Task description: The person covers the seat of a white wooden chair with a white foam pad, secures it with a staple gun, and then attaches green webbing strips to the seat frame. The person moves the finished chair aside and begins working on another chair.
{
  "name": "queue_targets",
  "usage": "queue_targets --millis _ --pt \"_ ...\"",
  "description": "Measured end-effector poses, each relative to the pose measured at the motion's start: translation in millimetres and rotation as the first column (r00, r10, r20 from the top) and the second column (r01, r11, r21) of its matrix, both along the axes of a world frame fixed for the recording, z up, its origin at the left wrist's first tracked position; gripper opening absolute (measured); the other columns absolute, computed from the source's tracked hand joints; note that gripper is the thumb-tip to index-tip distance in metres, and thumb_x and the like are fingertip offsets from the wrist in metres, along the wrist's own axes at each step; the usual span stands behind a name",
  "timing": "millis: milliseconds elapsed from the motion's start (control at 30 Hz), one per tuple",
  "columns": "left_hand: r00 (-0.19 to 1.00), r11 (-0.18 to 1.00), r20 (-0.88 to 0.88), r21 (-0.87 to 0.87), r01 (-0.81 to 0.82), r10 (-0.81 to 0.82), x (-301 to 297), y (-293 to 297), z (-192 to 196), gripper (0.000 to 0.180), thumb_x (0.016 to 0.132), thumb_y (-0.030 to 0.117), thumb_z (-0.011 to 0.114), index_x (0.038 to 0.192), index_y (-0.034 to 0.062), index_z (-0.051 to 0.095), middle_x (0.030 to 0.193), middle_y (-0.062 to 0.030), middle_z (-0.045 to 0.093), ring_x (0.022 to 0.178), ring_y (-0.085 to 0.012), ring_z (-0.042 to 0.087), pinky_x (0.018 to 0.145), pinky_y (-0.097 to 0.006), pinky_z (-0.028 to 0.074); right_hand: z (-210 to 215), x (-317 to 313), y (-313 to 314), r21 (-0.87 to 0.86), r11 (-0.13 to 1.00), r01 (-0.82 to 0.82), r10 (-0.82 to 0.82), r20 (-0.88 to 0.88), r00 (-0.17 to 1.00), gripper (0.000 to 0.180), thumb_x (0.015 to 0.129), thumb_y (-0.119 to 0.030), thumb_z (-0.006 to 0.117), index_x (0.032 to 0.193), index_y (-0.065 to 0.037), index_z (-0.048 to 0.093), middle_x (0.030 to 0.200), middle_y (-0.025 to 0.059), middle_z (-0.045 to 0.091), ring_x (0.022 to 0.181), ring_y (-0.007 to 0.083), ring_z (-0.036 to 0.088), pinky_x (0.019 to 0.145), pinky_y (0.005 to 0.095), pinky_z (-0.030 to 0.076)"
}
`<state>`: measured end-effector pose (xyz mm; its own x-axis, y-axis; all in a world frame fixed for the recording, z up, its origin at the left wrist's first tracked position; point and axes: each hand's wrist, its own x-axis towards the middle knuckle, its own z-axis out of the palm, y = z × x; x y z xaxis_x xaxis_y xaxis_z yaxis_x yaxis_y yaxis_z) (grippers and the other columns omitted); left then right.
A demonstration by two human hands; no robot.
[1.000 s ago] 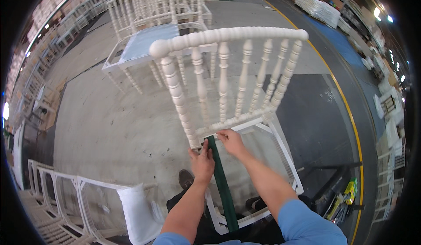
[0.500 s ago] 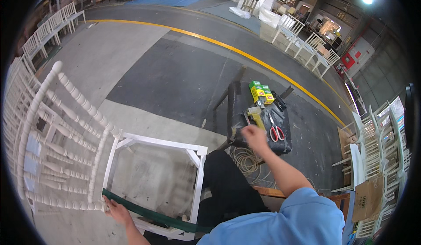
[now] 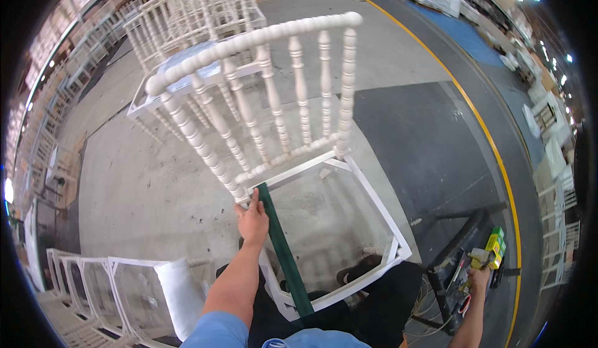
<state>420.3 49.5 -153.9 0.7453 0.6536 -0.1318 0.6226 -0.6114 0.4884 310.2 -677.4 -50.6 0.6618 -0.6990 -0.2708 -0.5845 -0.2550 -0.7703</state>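
A white chair frame (image 3: 381, 216) with a turned-spindle back stands before me, its seat opening bare except for a green webbing strap (image 3: 283, 248). The strap runs along the seat's left side, from the back rail toward my lap. My left hand (image 3: 252, 222) pinches the strap's far end against the rear left corner, by the foot of the back post. Far to the right, my right hand (image 3: 478, 277) is closed round a yellow staple gun (image 3: 481, 259) at the black stool (image 3: 450, 279). Its fingers are small and partly hidden.
Green-and-yellow boxes (image 3: 496, 246) and red-handled scissors (image 3: 465, 304) lie on the stool, with a coiled hose (image 3: 423, 307) beside it. More white chairs (image 3: 193, 12) stand behind this one. Other chair frames (image 3: 118, 286) and a white roll (image 3: 180, 295) are at the lower left.
My view has swung left toward the chair. My right hand, reaching over the stool before, has closed on the staple gun. My left hand stays at the strap's end.
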Motion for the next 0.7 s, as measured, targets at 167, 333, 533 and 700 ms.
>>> queue_targets --millis 167,333,533,700 --pt "0.999 0.998 -0.006 -0.047 0.048 -0.048 1.1 -6.6 2.4 0.048 0.11 0.037 0.057 0.157 0.0483 0.053 0.161 -0.0266 0.038 0.124 -0.0461 0.066 0.101 -0.05 0.057 70.6 38.1 88.1 -0.073 0.969 -0.237 0.248 0.233 0.94 0.056 0.083 -0.002 0.082 0.135 -0.001 0.06 0.113 0.0083 0.071 0.1 0.0222 0.069 0.09 0.0388 0.055" --pt "0.999 0.998 -0.004 -0.054 0.044 -0.044 -9.6 7.0 0.6 0.05 0.109 0.038 0.059 0.158 0.0488 0.052 0.153 -0.0252 0.041 0.116 -0.0473 0.067 0.1 -0.052 0.057 150.8 134.3 279.4 0.316 0.714 -0.625 0.627 0.109 0.771 0.042 0.092 -0.016 0.085 0.129 -0.003 0.069 0.111 0.007 0.075 0.099 0.0201 0.069 0.091 0.0388 0.055" --pt "0.996 0.998 0.08 -0.042 0.054 -0.05 -7.8 2.5 -2.1 0.053 0.104 0.035 0.067 0.155 0.044 0.057 0.15 -0.0277 0.04 0.109 -0.0473 0.066 0.094 -0.053 0.059 56.9 179.9 498.3 0.377 0.429 -0.821 0.836 0.178 0.519 0.045 0.092 -0.025 0.088 0.128 -0.003 0.073 0.116 0.0067 0.076 0.101 0.0161 0.07 0.092 0.037 0.056" --pt "0.988 0.998 0.144 -0.026 0.056 -0.052 -12.9 10.3 -6.8 0.055 0.103 0.032 0.068 0.156 0.0407 0.058 0.151 -0.032 0.037 0.106 -0.0477 0.064 0.093 -0.053 0.058 -28.4 184.3 597.2 0.478 0.382 -0.791 0.83 0.2 0.521 0.027 0.098 -0.026 0.083 0.11 -0.004 0.073 0.086 0.0014 0.07 0.066 0.0116 0.065 0.057 0.0307 0.053"
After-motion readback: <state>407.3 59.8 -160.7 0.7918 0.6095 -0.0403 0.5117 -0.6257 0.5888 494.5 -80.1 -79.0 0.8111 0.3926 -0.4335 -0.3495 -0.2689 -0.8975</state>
